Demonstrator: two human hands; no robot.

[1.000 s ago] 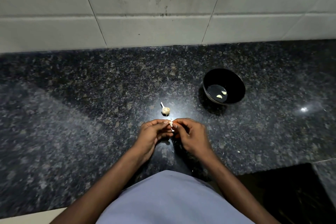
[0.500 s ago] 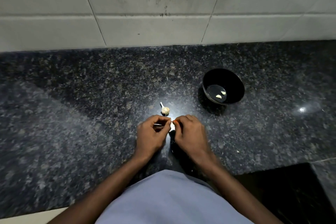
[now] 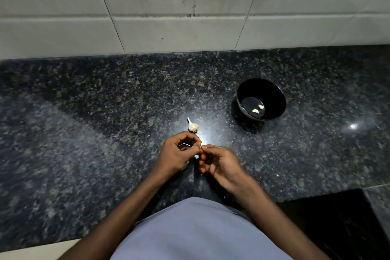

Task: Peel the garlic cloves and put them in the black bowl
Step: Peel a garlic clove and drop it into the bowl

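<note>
One black bowl (image 3: 261, 99) stands on the desk (image 3: 84, 133). Two peeled garlic cloves (image 3: 258, 108) lie inside it. One partial garlic bulb (image 3: 193, 127) sits on the desk. Two hands show, the left hand (image 3: 177, 154) and the right hand (image 3: 221, 164).

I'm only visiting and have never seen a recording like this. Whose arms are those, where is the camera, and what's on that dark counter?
No machine here: a person works with bare hands, and the one camera sits on their head, looking down, so the arms reach in from below. The left hand and right hand meet over the speckled counter. The fingers of the left hand pinch something small and pale, probably a garlic clue being peeled; it is too hidden to be sure. What the right hand holds, if anything, is unclear. Beyond the hands lies a garlic piece with a stalk. Further right stands a black bowl holding two peeled cloves.
</note>
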